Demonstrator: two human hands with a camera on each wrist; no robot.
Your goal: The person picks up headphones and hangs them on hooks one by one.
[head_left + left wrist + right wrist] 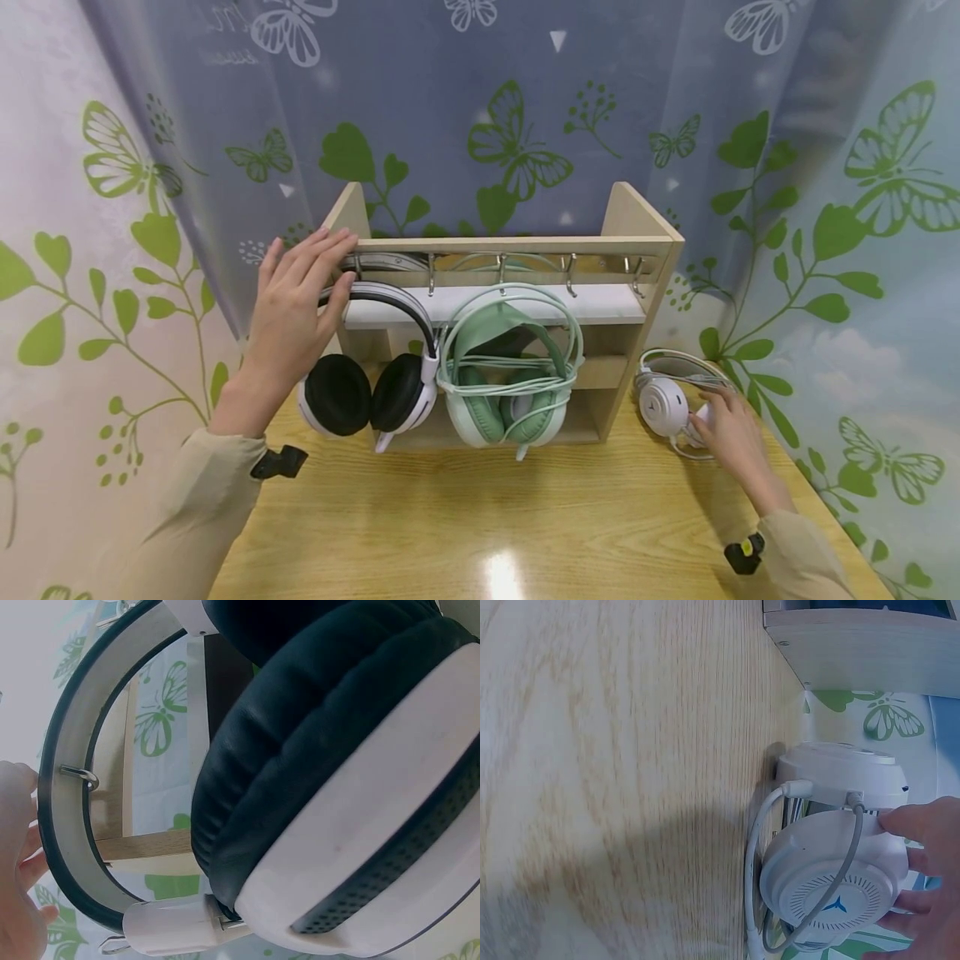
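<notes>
My left hand (296, 292) lies over the left end of the wooden rack's (517, 245) top rail, fingers extended and close to the headband of the black-padded white headphones (408, 396). Those headphones hang from a metal hook, their headband (64, 825) showing large in the left wrist view. Beside them hangs a mint-green headset (510, 333) with its cable looped around it. On the table to the right of the rack is a white headset (664, 406). My right hand (731, 433) grips one ear cup (829, 881) of it, thumb at the edge and fingers partly hidden behind.
Several metal hooks (572, 275) line the rail, those to the right bare. A white shelf (611, 305) runs behind them. The wooden table (465, 508) extends in front, and patterned curtains (420, 75) stand close behind and on both sides.
</notes>
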